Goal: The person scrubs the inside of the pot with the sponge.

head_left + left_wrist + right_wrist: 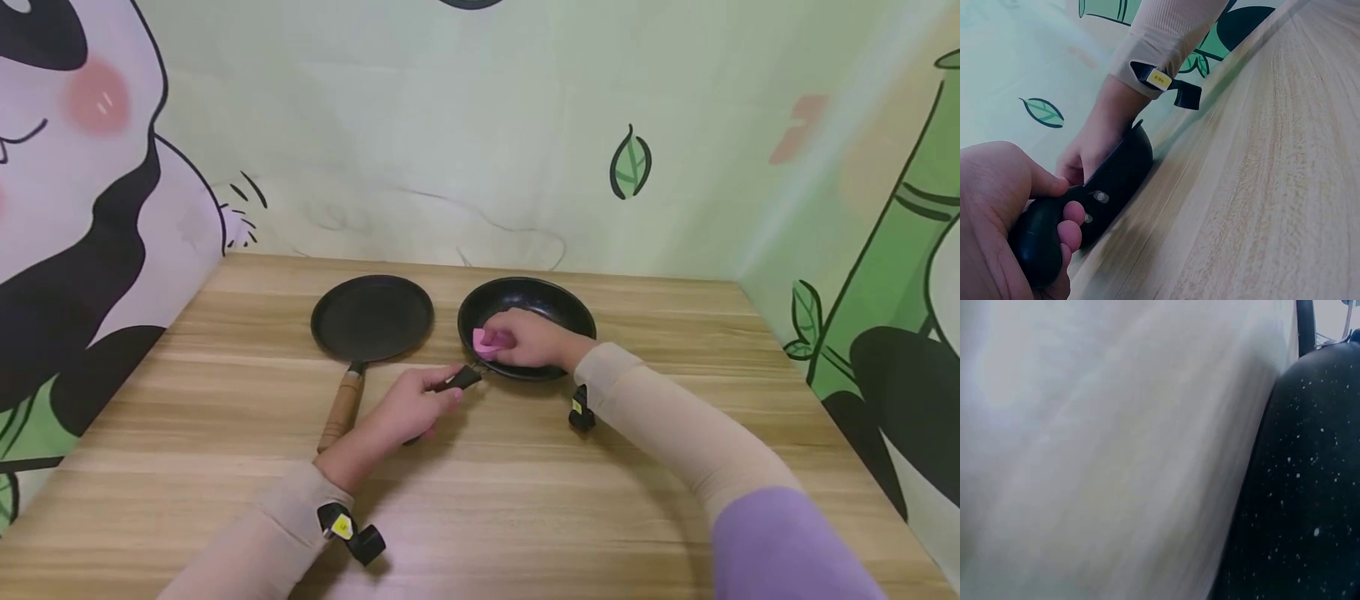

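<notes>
A deep black frying pan [558, 302] stands on the wooden table, its black handle [459, 380] pointing toward the front left. My left hand [415, 402] grips that handle; in the left wrist view, thumb and fingers wrap around the handle [1038, 244]. Inside the pan, my right hand [531, 339] pinches a pink sponge-like piece [482, 344] against the left part of the inner wall. The right wrist view shows only the pan's speckled dark outer side [1304, 487] and blurred table; the right hand is out of that frame.
To the left lies a flat black pan [372, 318] with a wooden handle [341, 412], close to my left forearm. The wooden table [525, 500] meets a wall [420, 150] printed with cartoon pandas and leaves. Each wrist carries a small black camera.
</notes>
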Tool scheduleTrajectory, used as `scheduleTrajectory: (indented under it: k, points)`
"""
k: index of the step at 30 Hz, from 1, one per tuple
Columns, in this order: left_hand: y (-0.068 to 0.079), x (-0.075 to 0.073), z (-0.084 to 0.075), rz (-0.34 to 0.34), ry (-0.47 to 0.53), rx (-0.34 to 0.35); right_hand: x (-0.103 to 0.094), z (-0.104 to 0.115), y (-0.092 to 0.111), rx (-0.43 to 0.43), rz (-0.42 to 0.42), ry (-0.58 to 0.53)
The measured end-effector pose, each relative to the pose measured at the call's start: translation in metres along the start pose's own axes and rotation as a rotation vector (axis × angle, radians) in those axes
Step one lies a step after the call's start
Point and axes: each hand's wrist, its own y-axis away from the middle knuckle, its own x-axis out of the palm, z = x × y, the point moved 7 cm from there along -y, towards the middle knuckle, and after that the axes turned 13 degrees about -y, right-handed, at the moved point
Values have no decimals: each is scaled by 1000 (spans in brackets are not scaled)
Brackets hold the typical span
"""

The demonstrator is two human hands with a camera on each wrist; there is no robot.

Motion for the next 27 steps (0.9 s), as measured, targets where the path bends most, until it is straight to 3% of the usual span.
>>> scheduleTrajectory:
  k: [3,11,14,20,23,27]
  points:
    - [0,-2,2,-6,-11,2,2,2,1,-2,5,22]
    - [-1,-5,2,10,-27,28,-7,-16,-15,121,-47,168]
    - [-1,-4,1,15,-27,35,-14,-24,-18,186,-67,173]
    - [-2,-2,2,15,-20,34,-17,-30,-17,239,-80,137]
    - [-2,-1,3,14,-28,22,-14,-27,-15,238,-62,129]
    - [-2,-1,2,6,-28,8,-6,-16,-13,168,-27,129]
